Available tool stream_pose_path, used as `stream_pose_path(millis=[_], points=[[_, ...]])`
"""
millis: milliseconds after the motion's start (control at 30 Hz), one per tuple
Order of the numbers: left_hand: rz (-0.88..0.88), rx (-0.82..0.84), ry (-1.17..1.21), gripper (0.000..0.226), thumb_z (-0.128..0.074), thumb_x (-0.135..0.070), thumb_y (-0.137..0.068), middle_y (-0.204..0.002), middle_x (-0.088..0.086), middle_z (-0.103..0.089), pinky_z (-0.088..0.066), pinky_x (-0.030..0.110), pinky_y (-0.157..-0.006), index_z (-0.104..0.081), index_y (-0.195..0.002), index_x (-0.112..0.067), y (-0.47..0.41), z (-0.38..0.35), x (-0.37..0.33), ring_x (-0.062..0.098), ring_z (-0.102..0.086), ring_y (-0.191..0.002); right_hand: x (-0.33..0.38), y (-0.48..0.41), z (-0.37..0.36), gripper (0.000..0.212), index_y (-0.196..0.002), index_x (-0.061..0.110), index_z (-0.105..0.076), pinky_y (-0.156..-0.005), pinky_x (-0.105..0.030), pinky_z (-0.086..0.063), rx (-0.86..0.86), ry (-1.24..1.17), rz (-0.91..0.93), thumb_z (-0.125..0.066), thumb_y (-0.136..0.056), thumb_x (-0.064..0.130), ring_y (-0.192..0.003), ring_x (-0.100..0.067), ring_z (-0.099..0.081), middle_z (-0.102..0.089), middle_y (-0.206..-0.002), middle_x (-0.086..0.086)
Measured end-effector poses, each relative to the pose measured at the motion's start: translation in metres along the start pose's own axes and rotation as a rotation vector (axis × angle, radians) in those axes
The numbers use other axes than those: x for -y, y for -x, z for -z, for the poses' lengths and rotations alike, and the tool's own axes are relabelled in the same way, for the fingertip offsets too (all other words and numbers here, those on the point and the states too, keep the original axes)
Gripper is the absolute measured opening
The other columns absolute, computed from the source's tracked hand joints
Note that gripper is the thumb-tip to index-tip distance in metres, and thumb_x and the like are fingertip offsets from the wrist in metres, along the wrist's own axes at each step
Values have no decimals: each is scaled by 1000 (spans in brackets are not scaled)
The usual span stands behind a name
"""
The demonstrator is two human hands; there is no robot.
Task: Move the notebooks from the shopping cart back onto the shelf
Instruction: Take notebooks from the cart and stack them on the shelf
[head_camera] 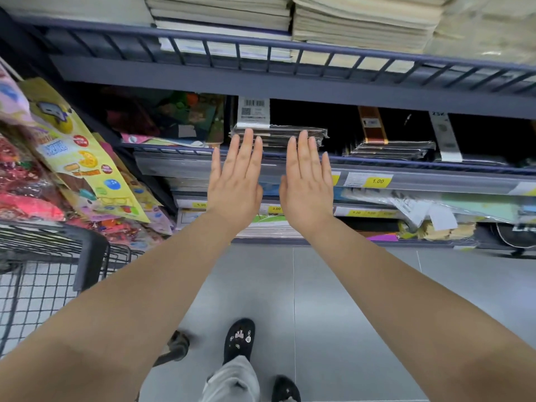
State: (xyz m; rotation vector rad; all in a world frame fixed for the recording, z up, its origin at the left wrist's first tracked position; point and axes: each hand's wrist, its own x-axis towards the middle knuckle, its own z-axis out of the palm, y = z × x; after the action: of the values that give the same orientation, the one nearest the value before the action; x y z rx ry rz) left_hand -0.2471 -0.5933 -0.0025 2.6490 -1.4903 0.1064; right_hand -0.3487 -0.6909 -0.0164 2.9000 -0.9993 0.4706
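Note:
A stack of plastic-wrapped dark notebooks (293, 134) lies on the middle shelf (377, 166), under a hanging barcode tag (253, 111). My left hand (236, 181) and my right hand (309, 184) are stretched out flat side by side, palms down, fingers apart, fingertips just in front of that stack. Neither hand holds anything. The wire shopping cart (43, 271) stands at the lower left; its visible part shows no notebooks.
Thick stacks of pale notebooks (362, 21) fill the top shelf behind a rail. A second wrapped stack (391, 149) lies to the right. Colourful packets (72, 158) hang at the left. Lower shelves hold paper goods and yellow price tags. Grey tile floor and my shoes are below.

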Motion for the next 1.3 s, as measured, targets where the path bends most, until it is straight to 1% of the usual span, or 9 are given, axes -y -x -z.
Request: stream_pose_path(millis=[200,300,400,567,700,967,1167,1233,1300], points=[[17,28,61,75,-38,-23,-91,-159,7,14,13,45,-114,7,-151,-11,-8,-1,-2,24,9,-147,-1,-6,0,58,-143,0,-35,-112,-45,-27,-33,-23,12,-36,-89,21,-138,-31,-37,-37,-149,-18],[-24,-123,280,66,-45,-19,-89,-159,12,-10,-5,46,-117,-21,-149,-8,0,1,-2,27,-12,-147,-2,0,5,55,-143,0,-35,-113,-41,-26,-86,-224,-4,-42,-91,16,-140,-31,-34,-34,-151,-19],[200,-372,588,51,-55,-20,-89,-147,14,-37,-24,36,-111,-43,-137,-5,3,5,1,26,-34,-137,-9,3,15,52,-144,3,-33,-115,-34,-27,-146,-570,-173,-49,-96,15,-138,-26,-34,-35,-150,-14],[402,-180,476,62,-55,-44,-91,-136,8,-52,-12,40,-116,-38,-141,-10,-19,9,14,22,-43,-131,-13,-19,28,59,-148,11,-26,-100,-26,-41,-75,-926,-534,-52,-96,21,-131,-16,-44,-39,-147,-7],[419,-98,367,46,-51,-45,-93,-81,4,-59,-16,42,-113,-52,-119,-7,-39,15,16,30,-60,-96,-17,-38,26,46,-135,5,-40,-76,-26,-38,65,-760,-573,-51,-97,27,-98,-23,-55,-56,-119,-9],[449,-138,399,46,-51,-47,-92,-101,8,-69,-18,38,-110,-57,-109,-4,-45,4,20,29,-60,-101,-14,-35,22,13,-104,11,-46,-47,-23,-25,36,-669,-514,-48,-98,23,-59,-12,-40,-47,-87,-5],[471,-140,391,42,-52,-42,-93,-79,9,-61,-17,40,-114,-55,-106,-2,-41,8,15,32,-59,-95,-16,-29,26,38,-131,7,-47,-78,-24,-40,64,-763,-514,-49,-98,26,-92,-16,-53,-55,-106,0],[475,-168,557,45,-56,-40,-92,-76,3,-55,-25,42,-114,-51,-115,-1,-38,11,14,28,-58,-91,-17,-28,29,46,-137,10,-44,-92,-23,-43,4,-902,-567,-54,-96,26,-110,-12,-55,-56,-128,-3],[511,-221,886,52,-61,-37,-90,-98,1,-60,-41,35,-102,-47,-126,-3,-36,16,13,19,-58,-101,-13,-25,30,50,-140,13,-44,-90,-12,-43,-95,-1015,-619,-59,-94,24,-105,-2,-54,-53,-136,-1]])
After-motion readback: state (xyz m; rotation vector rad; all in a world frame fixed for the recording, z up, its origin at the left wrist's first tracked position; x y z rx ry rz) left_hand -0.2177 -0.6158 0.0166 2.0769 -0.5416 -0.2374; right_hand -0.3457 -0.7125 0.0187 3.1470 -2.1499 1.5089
